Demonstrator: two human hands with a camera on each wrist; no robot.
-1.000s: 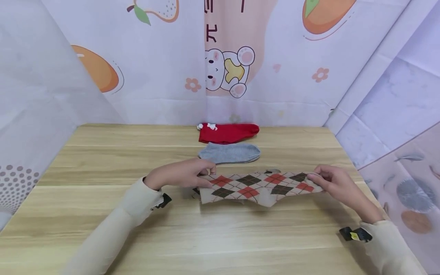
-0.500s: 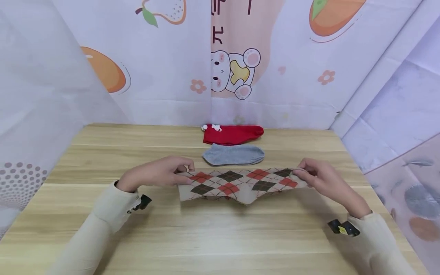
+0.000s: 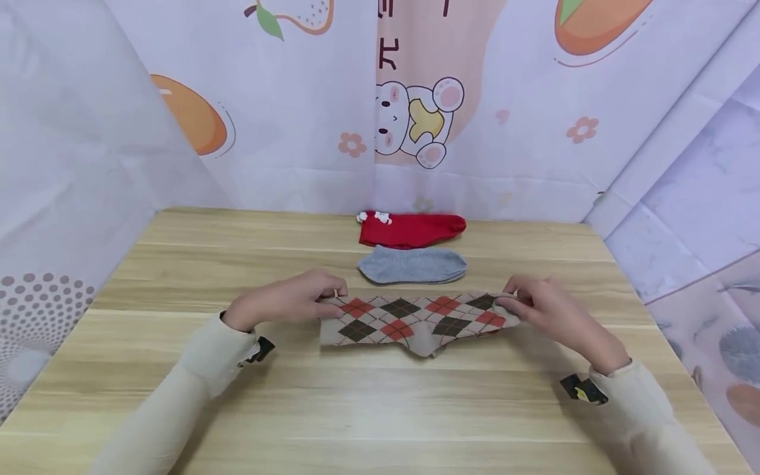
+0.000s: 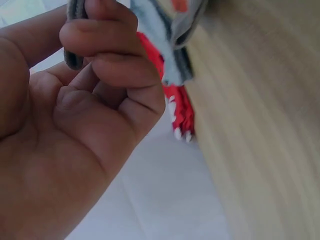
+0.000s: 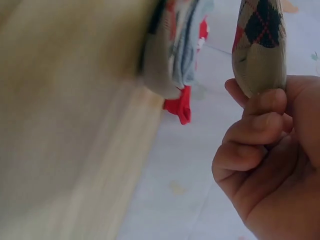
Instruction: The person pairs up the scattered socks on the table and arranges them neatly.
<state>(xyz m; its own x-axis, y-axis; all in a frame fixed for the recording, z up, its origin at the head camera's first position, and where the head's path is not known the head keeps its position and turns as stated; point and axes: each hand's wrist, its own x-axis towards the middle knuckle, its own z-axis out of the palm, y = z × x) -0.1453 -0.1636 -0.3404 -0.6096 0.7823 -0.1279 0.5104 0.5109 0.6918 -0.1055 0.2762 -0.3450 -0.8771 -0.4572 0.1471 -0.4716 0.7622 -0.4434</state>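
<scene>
A beige argyle sock [image 3: 415,320] with red and dark diamonds is stretched sideways above the table. My left hand [image 3: 291,302] pinches its cuff end between thumb and fingers; that edge shows in the left wrist view beside the curled fingers of the hand [image 4: 100,95]. My right hand [image 3: 558,316] pinches the toe end, and the beige toe [image 5: 262,70] stands up from its fingertips in the right wrist view. Below it, more argyle sock fabric [image 5: 160,75] shows, apart from the held toe; in the head view it is mostly hidden.
Grey ankle socks [image 3: 412,265] lie flat just behind the argyle sock. Red socks [image 3: 412,231] with white decorations lie behind those, near the back edge of the wooden table [image 3: 368,415]. A printed white curtain [image 3: 285,132] hangs right behind the table.
Relative to the grey socks, both hands have carried the argyle sock to the left, mostly in the first half second. Both hands keep their hold on its ends.
</scene>
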